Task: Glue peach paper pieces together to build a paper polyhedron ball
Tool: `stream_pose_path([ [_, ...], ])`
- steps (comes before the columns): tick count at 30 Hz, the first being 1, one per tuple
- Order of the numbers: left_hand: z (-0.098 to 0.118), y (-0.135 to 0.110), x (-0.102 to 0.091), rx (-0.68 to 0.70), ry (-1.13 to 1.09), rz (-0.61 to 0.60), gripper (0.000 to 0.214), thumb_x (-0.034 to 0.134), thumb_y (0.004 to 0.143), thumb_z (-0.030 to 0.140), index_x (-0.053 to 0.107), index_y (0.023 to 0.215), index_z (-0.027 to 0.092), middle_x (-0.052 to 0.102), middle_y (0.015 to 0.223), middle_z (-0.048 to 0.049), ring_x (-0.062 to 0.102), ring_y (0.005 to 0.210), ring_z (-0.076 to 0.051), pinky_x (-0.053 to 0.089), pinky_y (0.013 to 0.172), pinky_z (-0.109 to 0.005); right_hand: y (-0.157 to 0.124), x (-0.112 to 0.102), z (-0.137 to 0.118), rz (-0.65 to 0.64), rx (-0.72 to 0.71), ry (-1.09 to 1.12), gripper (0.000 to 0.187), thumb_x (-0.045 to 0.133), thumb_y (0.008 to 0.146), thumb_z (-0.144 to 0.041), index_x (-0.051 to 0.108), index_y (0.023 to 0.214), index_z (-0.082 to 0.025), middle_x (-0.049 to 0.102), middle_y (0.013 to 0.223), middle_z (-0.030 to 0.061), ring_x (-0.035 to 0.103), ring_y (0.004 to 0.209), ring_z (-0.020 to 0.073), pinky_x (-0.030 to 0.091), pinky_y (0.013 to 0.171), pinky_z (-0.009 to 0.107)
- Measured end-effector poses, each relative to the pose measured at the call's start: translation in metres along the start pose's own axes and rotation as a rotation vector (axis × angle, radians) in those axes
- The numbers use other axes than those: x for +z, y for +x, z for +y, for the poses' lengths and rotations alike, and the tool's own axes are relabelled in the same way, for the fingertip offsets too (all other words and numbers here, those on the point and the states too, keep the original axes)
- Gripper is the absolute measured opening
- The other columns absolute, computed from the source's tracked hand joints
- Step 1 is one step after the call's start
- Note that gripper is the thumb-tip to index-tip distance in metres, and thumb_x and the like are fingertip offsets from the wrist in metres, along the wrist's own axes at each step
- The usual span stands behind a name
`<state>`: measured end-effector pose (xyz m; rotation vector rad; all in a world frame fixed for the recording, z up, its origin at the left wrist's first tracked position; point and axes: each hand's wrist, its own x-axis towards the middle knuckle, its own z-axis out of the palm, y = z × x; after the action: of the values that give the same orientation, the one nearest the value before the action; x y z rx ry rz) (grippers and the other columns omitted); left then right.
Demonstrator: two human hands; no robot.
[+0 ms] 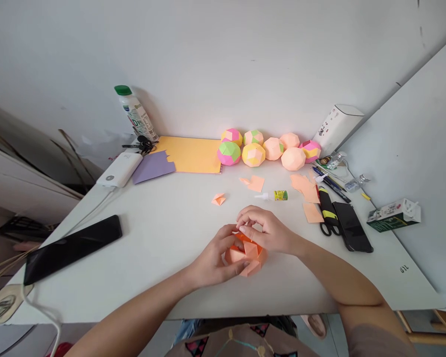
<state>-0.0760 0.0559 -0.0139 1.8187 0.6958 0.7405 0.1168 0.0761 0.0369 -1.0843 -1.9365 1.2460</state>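
In the head view, the orange paper piece (251, 251), a folded form open at the top, sits close to the person's side of the white table (163, 213). Taking it as the clock's centre, with 12 o'clock toward the wall (193, 64), the left hand (218, 255) wraps it from 9 o'clock, thumb against its near outer side and fingers bent over the rim, so the piece is held between them. The right hand (266, 230) comes over from 1 o'clock, fingers curled above the far rim; whether they pinch paper or merely touch it, I cannot tell. Both hands are thus right at the piece, the left gripping its side and the right above the opening. The piece is roundish, with no clear long axis. A small folded piece (218, 199) lies apart at 11 o'clock. At 1 o'clock, nearer the right hand, a glue bottle (278, 195) lies on its side, long axis running 9 to 3, nozzle toward 9. Finished-looking paper balls (253, 154) stand farther off, between 11 and 1 o'clock.
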Motion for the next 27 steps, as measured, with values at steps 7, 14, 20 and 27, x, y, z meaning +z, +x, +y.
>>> stream_pose_path([
  [7, 0.002, 0.000, 0.000, -0.033, -0.071, -0.002, 0.010, 0.062, 0.084, 0.027, 0.068, 0.091, 0.023, 0.050, 0.118, -0.0101, 0.051, 0.113, -0.028, 0.042, 0.098, -0.044, 0.001, -0.001, 0.003, -0.001, 0.008, -0.040, 0.011, 0.051, 0.090, -0.022, 0.062, 0.088, -0.022, 0.062, 0.101, 0.0046, 0.058, 0.095, 0.0173, 0.048, 0.088, 0.036],
  [14, -0.001, 0.000, 0.002, -0.127, -0.254, 0.023, 0.017, 0.070, 0.078, 0.039, 0.071, 0.082, 0.022, 0.052, 0.115, -0.0099, 0.053, 0.109, -0.029, 0.044, 0.095, -0.044, 0.001, -0.001, -0.002, -0.089, 0.022, -0.138, 0.014, 0.051, 0.091, -0.021, 0.063, 0.086, -0.021, 0.064, 0.095, 0.0060, 0.059, 0.093, 0.0190, 0.049, 0.084, 0.035],
  [20, -0.003, 0.001, 0.003, -0.212, -0.303, 0.016, 0.014, 0.071, 0.077, 0.035, 0.072, 0.076, 0.022, 0.056, 0.108, -0.0084, 0.053, 0.107, -0.027, 0.044, 0.092, -0.041, 0.000, -0.006, -0.001, -0.182, -0.077, -0.133, 0.015, 0.050, 0.092, -0.021, 0.064, 0.091, -0.020, 0.063, 0.098, 0.0068, 0.058, 0.098, 0.0187, 0.048, 0.088, 0.036],
  [27, -0.001, 0.005, -0.007, -0.252, -0.385, -0.015, 0.021, 0.068, 0.080, 0.039, 0.070, 0.071, 0.019, 0.060, 0.100, -0.0069, 0.056, 0.095, -0.023, 0.045, 0.085, -0.037, 0.000, -0.023, -0.003, -0.319, -0.203, -0.072, 0.014, 0.053, 0.091, -0.021, 0.065, 0.097, -0.019, 0.057, 0.114, 0.0102, 0.057, 0.105, 0.0186, 0.047, 0.093, 0.037],
])
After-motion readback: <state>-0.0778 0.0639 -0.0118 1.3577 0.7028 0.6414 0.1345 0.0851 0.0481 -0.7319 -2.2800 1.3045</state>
